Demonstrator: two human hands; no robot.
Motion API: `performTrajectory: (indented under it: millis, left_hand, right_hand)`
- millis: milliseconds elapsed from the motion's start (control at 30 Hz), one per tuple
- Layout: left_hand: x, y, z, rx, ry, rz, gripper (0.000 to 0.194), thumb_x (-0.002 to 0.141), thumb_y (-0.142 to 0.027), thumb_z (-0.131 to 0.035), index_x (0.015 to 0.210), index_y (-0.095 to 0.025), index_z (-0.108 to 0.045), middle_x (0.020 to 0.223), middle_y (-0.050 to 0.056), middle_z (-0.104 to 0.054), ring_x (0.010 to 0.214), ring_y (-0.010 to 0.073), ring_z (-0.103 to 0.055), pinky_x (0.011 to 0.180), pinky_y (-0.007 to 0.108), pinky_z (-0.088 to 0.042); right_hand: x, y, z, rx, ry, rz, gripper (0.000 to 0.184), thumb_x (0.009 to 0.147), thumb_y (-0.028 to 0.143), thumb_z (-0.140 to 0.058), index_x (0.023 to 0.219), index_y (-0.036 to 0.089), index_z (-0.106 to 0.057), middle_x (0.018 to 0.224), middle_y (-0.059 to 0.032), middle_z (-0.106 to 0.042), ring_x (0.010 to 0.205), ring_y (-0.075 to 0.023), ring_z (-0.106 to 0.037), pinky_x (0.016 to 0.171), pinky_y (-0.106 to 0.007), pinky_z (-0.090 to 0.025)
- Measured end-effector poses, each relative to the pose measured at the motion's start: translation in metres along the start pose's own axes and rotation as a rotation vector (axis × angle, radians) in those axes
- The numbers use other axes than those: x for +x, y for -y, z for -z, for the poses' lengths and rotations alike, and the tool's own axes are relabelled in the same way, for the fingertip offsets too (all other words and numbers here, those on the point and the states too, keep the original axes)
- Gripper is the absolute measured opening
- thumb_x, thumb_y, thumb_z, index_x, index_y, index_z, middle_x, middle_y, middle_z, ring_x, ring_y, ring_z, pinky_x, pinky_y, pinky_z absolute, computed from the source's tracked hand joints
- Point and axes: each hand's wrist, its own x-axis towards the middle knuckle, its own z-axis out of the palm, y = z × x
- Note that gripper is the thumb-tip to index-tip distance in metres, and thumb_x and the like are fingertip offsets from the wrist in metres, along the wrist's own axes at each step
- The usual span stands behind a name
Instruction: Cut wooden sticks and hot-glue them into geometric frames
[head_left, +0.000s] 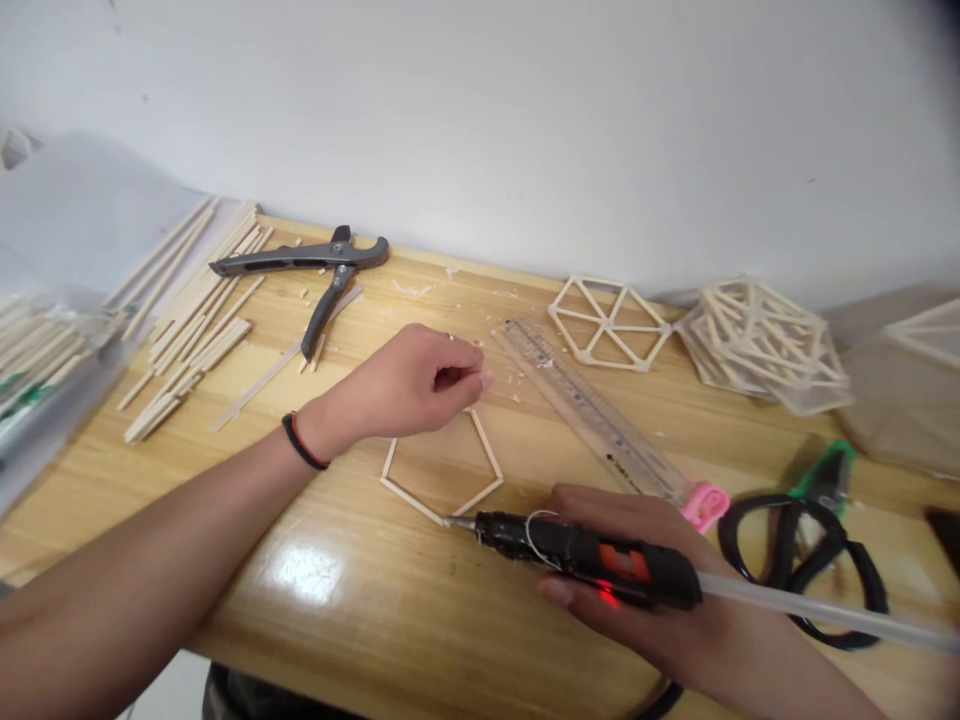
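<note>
A frame of thin wooden sticks (487, 446) lies flat on the table, its far side hidden behind my left hand (424, 380). That hand is closed, thumb against curled fingers, just over the frame's far part. Whatever it may hold is hidden. My right hand (637, 620) is wrapped round a black hot glue gun (592, 562) with a red light glowing on it. The gun's metal nozzle is at the frame's near corner. A clear glue stick (810, 603) sticks out of its back end.
Behind lie a ratchet-like cutter (300, 257), loose wooden sticks (199, 340) and a clear ruler (592, 410). A spoked hexagon (607, 326) stands near a stack of similar ones (761, 340). Black-handled scissors (795, 550), green-handled pliers (832, 475) and a pink clip (706, 505) lie right.
</note>
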Motion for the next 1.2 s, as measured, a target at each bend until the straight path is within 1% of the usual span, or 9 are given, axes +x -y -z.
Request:
performTrajectory:
  millis: [200, 400, 667, 833, 900, 967, 1033, 1133, 1200]
  left_hand:
    - [0.001, -0.002, 0.002, -0.034, -0.006, 0.013, 0.036, 0.091, -0.023, -0.051, 0.058, -0.017, -0.037, 0.054, -0.006, -0.032, 0.053, 0.0078, -0.032, 0.055, 0.026, -0.025]
    - [0.001, 0.001, 0.008, -0.132, -0.043, 0.086, 0.029, 0.097, -0.027, -0.049, 0.073, -0.015, -0.060, 0.058, -0.006, -0.045, 0.055, 0.0082, -0.039, 0.055, 0.024, -0.030]
    - [0.000, -0.001, 0.009, -0.110, -0.021, 0.054, 0.022, 0.091, -0.023, -0.056, 0.072, -0.014, -0.062, 0.057, -0.006, -0.048, 0.054, 0.0077, -0.042, 0.053, 0.022, -0.031]
    - [0.001, 0.001, 0.008, -0.077, 0.026, -0.014, 0.012, 0.084, -0.014, -0.057, 0.080, -0.013, -0.068, 0.068, -0.002, -0.061, 0.056, 0.0077, -0.049, 0.054, 0.020, -0.036]
    - [0.001, 0.003, 0.008, -0.070, 0.019, -0.025, 0.018, 0.082, -0.009, -0.053, 0.084, -0.014, -0.071, 0.073, -0.001, -0.064, 0.060, 0.0087, -0.053, 0.058, 0.021, -0.039]
    - [0.001, 0.005, 0.008, -0.081, -0.007, -0.012, 0.025, 0.080, -0.005, -0.048, 0.084, -0.014, -0.071, 0.075, 0.000, -0.067, 0.067, 0.0101, -0.057, 0.064, 0.022, -0.042]
    - [0.001, 0.007, 0.008, -0.111, -0.033, 0.019, 0.029, 0.078, -0.003, -0.043, 0.082, -0.014, -0.070, 0.076, 0.000, -0.068, 0.071, 0.0113, -0.060, 0.068, 0.023, -0.044]
    - [0.000, 0.008, 0.007, -0.152, -0.102, 0.063, 0.031, 0.076, -0.003, -0.041, 0.082, -0.015, -0.068, 0.074, 0.000, -0.067, 0.072, 0.0124, -0.060, 0.068, 0.024, -0.045]
    - [0.000, 0.009, 0.006, -0.152, -0.174, 0.072, 0.031, 0.076, -0.002, -0.041, 0.085, -0.015, -0.067, 0.076, 0.001, -0.068, 0.073, 0.0130, -0.061, 0.070, 0.024, -0.045]
  right_hand:
    - [-0.001, -0.001, -0.001, 0.013, 0.003, -0.030, 0.028, 0.092, 0.040, -0.067, 0.072, 0.024, -0.054, 0.064, 0.0026, -0.056, 0.055, -0.0142, -0.054, 0.051, -0.026, -0.041]
    - [-0.002, -0.001, -0.003, 0.016, -0.021, 0.007, 0.030, 0.092, 0.039, -0.067, 0.071, 0.024, -0.051, 0.066, 0.0025, -0.057, 0.057, -0.0142, -0.055, 0.052, -0.026, -0.042]
    - [0.001, 0.000, 0.000, 0.024, -0.035, -0.016, 0.034, 0.091, 0.040, -0.067, 0.069, 0.023, -0.047, 0.065, 0.0037, -0.051, 0.058, -0.0137, -0.051, 0.054, -0.026, -0.039]
    - [-0.004, -0.007, 0.006, 0.146, -0.055, -0.060, 0.034, 0.088, 0.043, -0.069, 0.068, 0.023, -0.052, 0.064, 0.0028, -0.053, 0.057, -0.0148, -0.050, 0.053, -0.027, -0.040]
    - [-0.009, -0.011, 0.007, 0.186, -0.153, -0.113, 0.031, 0.086, 0.047, -0.070, 0.069, 0.024, -0.058, 0.068, 0.0003, -0.061, 0.061, -0.0176, -0.056, 0.055, -0.029, -0.045]
    - [-0.012, -0.014, 0.007, 0.201, -0.311, -0.190, 0.028, 0.083, 0.050, -0.071, 0.075, 0.024, -0.065, 0.073, -0.0017, -0.068, 0.068, -0.0210, -0.062, 0.060, -0.030, -0.050]
    - [-0.010, -0.015, 0.007, 0.170, -0.407, -0.234, 0.027, 0.082, 0.048, -0.071, 0.073, 0.024, -0.065, 0.067, -0.0010, -0.066, 0.067, -0.0213, -0.062, 0.060, -0.031, -0.051]
    - [-0.001, -0.013, 0.007, 0.114, -0.458, -0.250, 0.025, 0.083, 0.046, -0.071, 0.071, 0.024, -0.066, 0.053, 0.0009, -0.058, 0.062, -0.0215, -0.061, 0.056, -0.030, -0.049]
    - [0.007, -0.011, 0.007, 0.107, -0.452, -0.282, 0.031, 0.085, 0.052, -0.066, 0.074, 0.024, -0.070, 0.050, 0.0009, -0.055, 0.058, -0.0217, -0.059, 0.051, -0.030, -0.047]
